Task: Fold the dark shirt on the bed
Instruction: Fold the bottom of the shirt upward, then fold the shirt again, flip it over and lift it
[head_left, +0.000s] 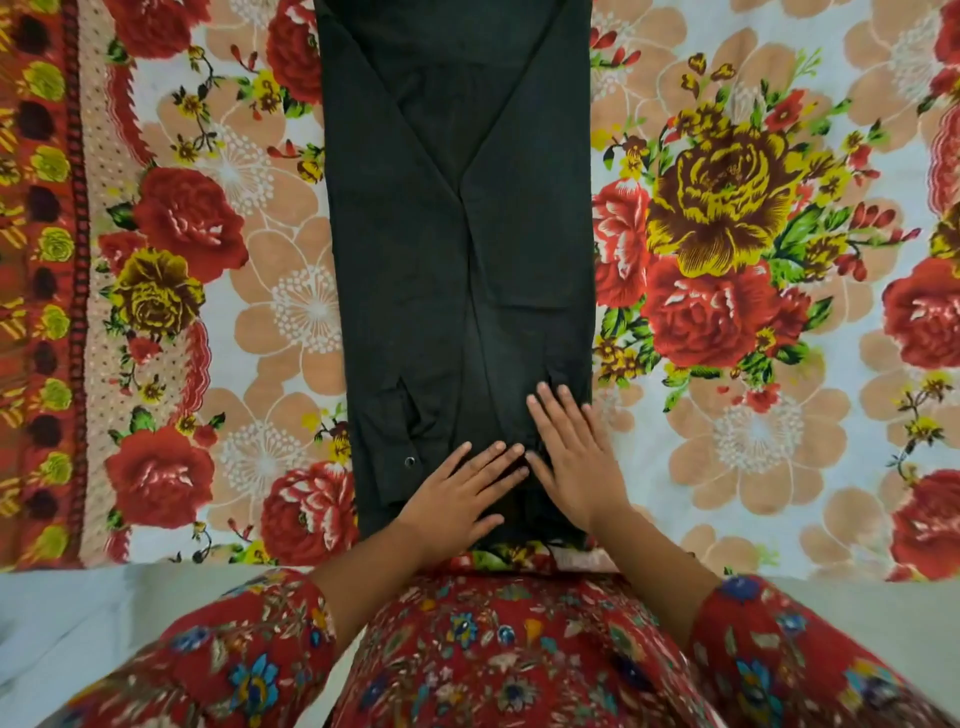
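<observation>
Sleeves folded in; step judged as smoothing the near end.
The dark shirt (457, 260) lies in a long strip on the bed (727, 467); left hand (462, 491) and right hand (571, 457) press it flat, grip open. Next, likely: lift near edge, fold away.

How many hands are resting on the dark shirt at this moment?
2. The left hand lies flat on the near end of the dark shirt, about at its middle. The right hand lies flat beside it, nearer the shirt's right edge. Neither is hidden.
</observation>
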